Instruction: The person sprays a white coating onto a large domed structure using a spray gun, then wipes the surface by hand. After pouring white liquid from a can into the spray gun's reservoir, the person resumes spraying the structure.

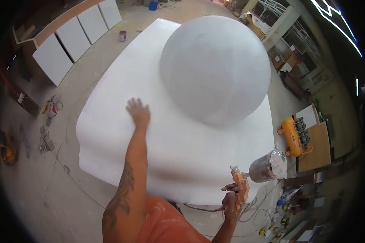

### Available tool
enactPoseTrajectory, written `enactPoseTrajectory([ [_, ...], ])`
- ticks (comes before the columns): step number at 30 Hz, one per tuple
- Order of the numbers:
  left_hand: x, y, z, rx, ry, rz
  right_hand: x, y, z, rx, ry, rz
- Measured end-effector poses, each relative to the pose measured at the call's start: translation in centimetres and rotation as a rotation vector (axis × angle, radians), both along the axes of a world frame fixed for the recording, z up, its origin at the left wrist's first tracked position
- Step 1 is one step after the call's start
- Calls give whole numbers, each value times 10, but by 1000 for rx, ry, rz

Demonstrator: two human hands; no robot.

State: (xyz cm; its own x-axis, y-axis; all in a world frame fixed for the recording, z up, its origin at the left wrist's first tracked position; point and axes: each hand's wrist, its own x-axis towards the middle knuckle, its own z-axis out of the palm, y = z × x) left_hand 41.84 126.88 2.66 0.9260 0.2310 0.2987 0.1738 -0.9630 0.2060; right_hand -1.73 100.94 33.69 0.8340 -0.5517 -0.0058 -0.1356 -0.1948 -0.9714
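Observation:
A large white base with curved edges carries a big pale grey dome. My left hand lies on or just over the white surface, left of the dome, fingers spread and slightly blurred, holding nothing. Near the base's front right edge, my right hand is wrapped round an orange spray gun. The gun's paint-smeared metal cup sticks out to the right. From below the gun, a hose runs left along the front edge.
White panels stand at the upper left, with a paint can beside them on the floor. An orange compressor stands at the right. Hoses and cables lie on the floor at the lower right.

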Motion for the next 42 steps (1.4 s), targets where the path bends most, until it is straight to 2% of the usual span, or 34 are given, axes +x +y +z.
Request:
enactPoseTrajectory([
  [5,-25,-146,10,-136,31,-529,20,7,7,-62,151,-55],
  [6,-28,-143,14,-130,46,-527,24,6,0,-26,195,-73],
  [8,-28,-127,35,-57,105,-840,35,7,-8,12,249,-88],
  [9,-16,-110,40,-48,115,-838,43,7,-10,14,256,-35],
  [11,19,-51,42,-56,169,-1105,60,18,-12,37,266,12],
  [13,54,-1,35,-10,96,-848,86,28,-5,-83,334,120],
  [14,69,19,32,-12,95,-849,99,33,-11,-143,283,172],
  [16,93,49,34,-41,100,-673,122,46,-18,-151,286,138],
  [17,101,54,40,-34,99,-677,128,53,-20,-150,285,104],
  [19,133,67,38,-17,93,-548,152,63,-31,-152,324,80],
  [23,185,75,36,2,97,-497,183,76,-39,-166,311,48],
  [26,206,90,37,50,115,-630,185,82,-31,-111,425,42],
  [28,217,127,39,38,110,-713,194,93,-29,-81,408,51],
  [30,235,190,23,75,34,-386,211,96,-36,-2,413,117],
  [31,241,224,12,123,-9,-252,218,103,-41,-54,293,139],
  [32,231,247,25,77,71,-130,222,107,-45,-69,317,179],
  [34,227,281,39,-302,406,127,226,102,-51,-89,338,225],
  [35,227,282,41,-296,400,129,225,98,-56,-106,449,259],
  [36,226,277,40,-229,413,173,222,98,-58,-121,565,289],
  [37,225,269,41,-162,420,213,221,99,-58,-115,559,284],
  [38,228,252,8,122,49,273,222,103,-59,-65,526,268],
  [40,237,194,-14,194,-278,-27,222,103,-51,-12,491,244],
  [41,243,163,-14,8,-202,-233,227,111,-48,21,384,217],
  [42,253,135,-34,-247,-173,-491,228,117,-45,55,282,190],
])
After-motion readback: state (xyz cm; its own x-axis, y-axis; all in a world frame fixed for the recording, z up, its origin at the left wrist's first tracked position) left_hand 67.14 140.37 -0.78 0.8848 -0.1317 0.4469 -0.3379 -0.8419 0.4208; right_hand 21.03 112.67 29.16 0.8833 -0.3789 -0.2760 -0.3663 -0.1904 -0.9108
